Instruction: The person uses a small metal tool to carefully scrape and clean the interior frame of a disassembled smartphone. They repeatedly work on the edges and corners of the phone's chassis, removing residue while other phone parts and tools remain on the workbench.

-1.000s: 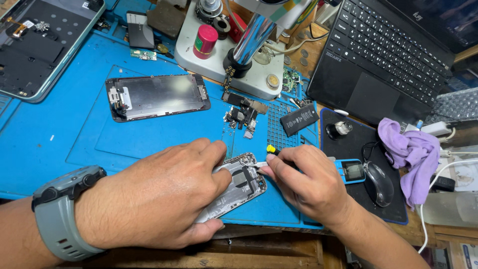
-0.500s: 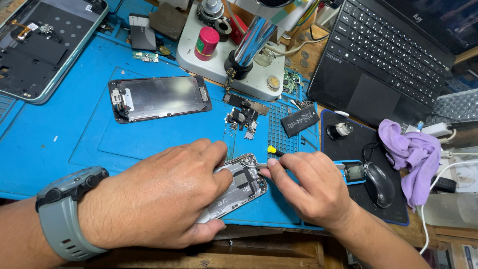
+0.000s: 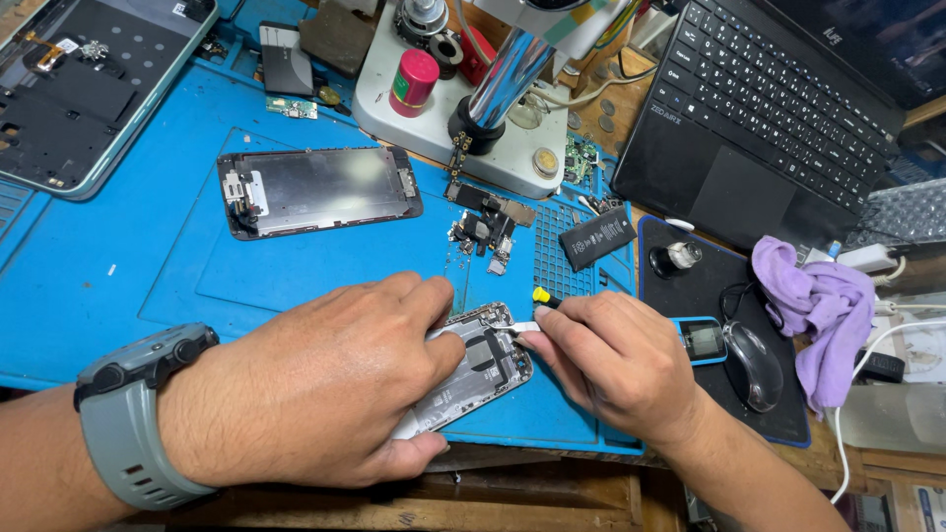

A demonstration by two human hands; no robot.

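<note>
Opened phone chassis (image 3: 473, 379) lying diagonally (near-left to far-right), pinned under left hand (image 3: 315, 394); right hand (image 3: 616, 360) pinching yellow-tipped tool (image 3: 537, 307), tip seemingly at upper edge.

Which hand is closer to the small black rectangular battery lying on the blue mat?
Right. The right hand works just below the small black rectangular battery, holding a yellow-tipped tool. The left hand sits farther off to the lower left, pressing on the opened silver phone body.
</note>
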